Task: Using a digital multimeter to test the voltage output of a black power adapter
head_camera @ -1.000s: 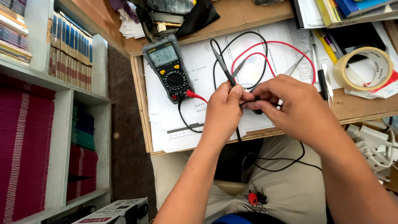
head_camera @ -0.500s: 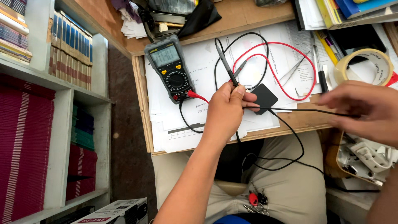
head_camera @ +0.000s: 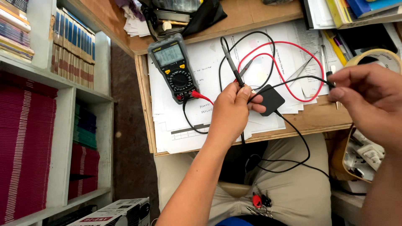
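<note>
My left hand (head_camera: pixel 232 111) grips a black multimeter probe (head_camera: pixel 231 62) that points up over the papers, and its fingers touch a small black power adapter (head_camera: pixel 271 99). My right hand (head_camera: pixel 370 98) pinches the plug end (head_camera: pixel 331 80) of the adapter's thin black cable, stretched taut from the left hand. A black and yellow multimeter (head_camera: pixel 176 69) lies on the papers to the left, with red (head_camera: pixel 293 46) and black leads looping across them. The red probe (head_camera: pixel 246 67) rests on the papers.
A wooden desk (head_camera: pixel 326 115) carries sheets of paper, tweezers (head_camera: pixel 299 71) and a tape roll (head_camera: pixel 377 56) at the right. Bookshelves (head_camera: pixel 63 104) stand at the left. A white power strip (head_camera: pixel 368 155) sits low at the right. Keys (head_camera: pixel 259 203) lie on my lap.
My hands were together over the adapter. My right hand has pulled away to the right, drawing the adapter's cable out taut. My left hand stays with the probe and adapter.
</note>
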